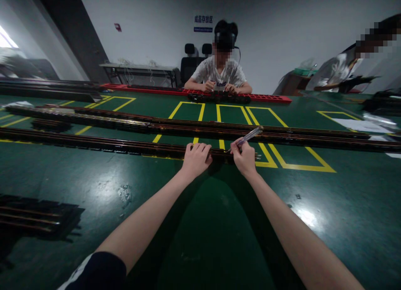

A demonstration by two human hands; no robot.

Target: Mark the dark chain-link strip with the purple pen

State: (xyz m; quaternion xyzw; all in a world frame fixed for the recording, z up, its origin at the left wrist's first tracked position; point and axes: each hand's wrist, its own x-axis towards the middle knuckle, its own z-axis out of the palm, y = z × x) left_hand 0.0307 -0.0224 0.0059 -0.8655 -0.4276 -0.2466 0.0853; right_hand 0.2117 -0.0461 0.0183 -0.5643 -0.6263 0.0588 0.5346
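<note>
A long black strip [125, 147] with copper-coloured lines along it lies across the green table. Its right end, with thin metal prongs, comes out just past my right hand [243, 156]. My left hand [196, 159] grips the strip near that end, fingers bent over its top and far side. Closed in a pen-like hold, my right hand has a slim tool [252, 133] with a clear handle, perhaps a screwdriver. Its handle slants up to the right, and its thin tip points down at the strip between my hands. Whether the tip touches is too small to tell.
Behind the strip lie more long black strips [188, 127]. Another black piece [34, 217] is at the near left. Yellow tape [300, 169] marks the green table [131, 248]. Across it a person [219, 72] works behind a red rail [269, 98]; another person [332, 72] is at right.
</note>
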